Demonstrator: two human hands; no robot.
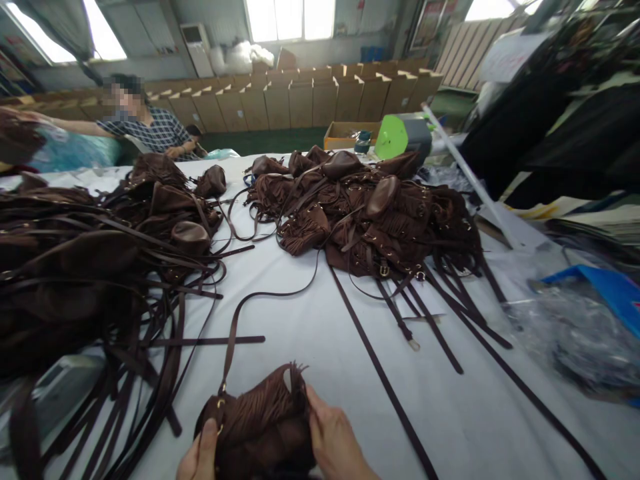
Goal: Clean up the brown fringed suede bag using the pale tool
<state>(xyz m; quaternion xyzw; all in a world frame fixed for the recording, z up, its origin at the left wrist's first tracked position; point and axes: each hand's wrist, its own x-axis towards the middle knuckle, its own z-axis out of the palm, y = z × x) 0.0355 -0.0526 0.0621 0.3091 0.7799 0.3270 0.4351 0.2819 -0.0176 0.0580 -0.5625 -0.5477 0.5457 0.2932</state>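
At the near edge of the white-covered table (310,320) I hold a brown fringed bag (260,420) between both hands. My left hand (200,457) grips its left side by the brass strap ring, thumb up against the fabric. My right hand (335,440) is closed on its right side, fingers pressed into the fringe. The bag's long strap (235,320) runs away from it across the table.
A heap of similar brown bags (360,207) lies at centre back, another heap with tangled straps (100,267) at the left. Loose straps (390,387) cross the table. Clear plastic bags (575,333) sit right. A seated person (145,127) is far left; cardboard boxes (300,100) line the back.
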